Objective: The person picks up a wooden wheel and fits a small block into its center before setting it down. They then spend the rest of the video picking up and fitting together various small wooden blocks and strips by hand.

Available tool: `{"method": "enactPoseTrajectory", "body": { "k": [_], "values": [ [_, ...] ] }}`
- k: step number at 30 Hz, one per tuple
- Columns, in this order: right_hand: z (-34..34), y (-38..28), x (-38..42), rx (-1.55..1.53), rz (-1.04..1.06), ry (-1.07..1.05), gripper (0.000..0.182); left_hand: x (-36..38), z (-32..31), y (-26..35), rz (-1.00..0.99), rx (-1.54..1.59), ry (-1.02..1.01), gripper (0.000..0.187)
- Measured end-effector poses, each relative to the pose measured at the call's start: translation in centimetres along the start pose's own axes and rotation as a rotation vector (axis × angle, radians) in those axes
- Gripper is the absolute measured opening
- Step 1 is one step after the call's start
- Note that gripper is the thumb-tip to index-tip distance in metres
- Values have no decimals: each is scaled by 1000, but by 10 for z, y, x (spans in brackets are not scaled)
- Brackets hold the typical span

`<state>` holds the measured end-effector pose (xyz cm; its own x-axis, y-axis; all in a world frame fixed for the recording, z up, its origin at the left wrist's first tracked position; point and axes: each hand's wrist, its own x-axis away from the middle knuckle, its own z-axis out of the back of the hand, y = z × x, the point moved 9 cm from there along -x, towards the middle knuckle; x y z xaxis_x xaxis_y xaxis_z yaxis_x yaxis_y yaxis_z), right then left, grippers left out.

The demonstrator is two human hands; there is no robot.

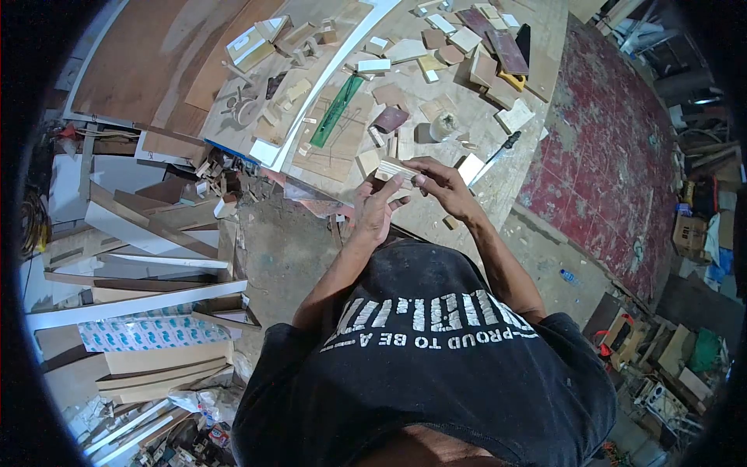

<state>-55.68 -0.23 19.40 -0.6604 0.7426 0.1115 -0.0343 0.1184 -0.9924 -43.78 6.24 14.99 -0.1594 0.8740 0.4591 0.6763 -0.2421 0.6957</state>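
Note:
Near the front edge of the workbench (424,222), a small pale wood block (395,169) is gripped between both of my hands. My left hand (376,206) holds its near left side, with the thumb up against the block. From the right, my right hand (443,189) pinches the other end between thumb and fingers. Just left of the block lies another light piece of wood (367,163). Beyond my hands stands a small round container (444,127), and a dark reddish wood piece (391,119) lies to its left.
A green ruler (336,111) lies on a marked board at the bench's left. Several wood offcuts (464,39) cover the back. A thin tool with a black handle (507,145) rests at right. Curved wooden parts (152,222) are stacked on the floor at left.

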Motion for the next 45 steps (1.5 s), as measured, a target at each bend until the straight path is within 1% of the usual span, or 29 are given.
{"method": "enactPoseTrajectory", "body": {
  "k": [4,6,10,12,13,15,18,25,27,30,34,38,40,43,45],
  "values": [
    [5,1,5,-19,7,7,33,3,-10,1,30,-14,-29,34],
    [10,-2,8,-2,26,1,34,2,-12,2,-1,-67,-25,38],
    [14,0,13,-1,29,-18,34,2,-16,0,29,-147,-29,40],
    [16,4,16,-30,10,-5,32,4,-25,9,-99,-312,-72,41],
    [18,6,16,-60,-7,2,30,4,-28,8,-102,-310,-74,41],
    [16,4,19,-66,-19,20,30,8,-32,16,-233,-442,-47,40],
    [15,7,23,-84,-37,54,29,10,-33,19,-252,-504,-50,42],
    [11,17,27,-126,-57,36,32,11,-26,11,-188,-430,-63,42],
    [11,14,27,-95,-72,23,33,8,-23,1,-62,-330,-96,41],
    [10,11,24,-32,-96,8,34,9,-17,0,-25,-325,-41,40],
    [8,5,21,80,-75,-6,34,8,-14,1,-28,-320,-19,40],
    [8,8,18,69,-51,-18,33,8,-12,0,-63,-281,-4,46],
    [9,6,18,76,7,-10,33,10,-11,2,-88,-252,2,48],
    [11,11,17,71,-31,-38,33,11,-11,3,-83,-203,10,50],
    [12,11,18,75,-29,-36,34,11,-12,5,-72,-191,-8,57]
  ]
}}
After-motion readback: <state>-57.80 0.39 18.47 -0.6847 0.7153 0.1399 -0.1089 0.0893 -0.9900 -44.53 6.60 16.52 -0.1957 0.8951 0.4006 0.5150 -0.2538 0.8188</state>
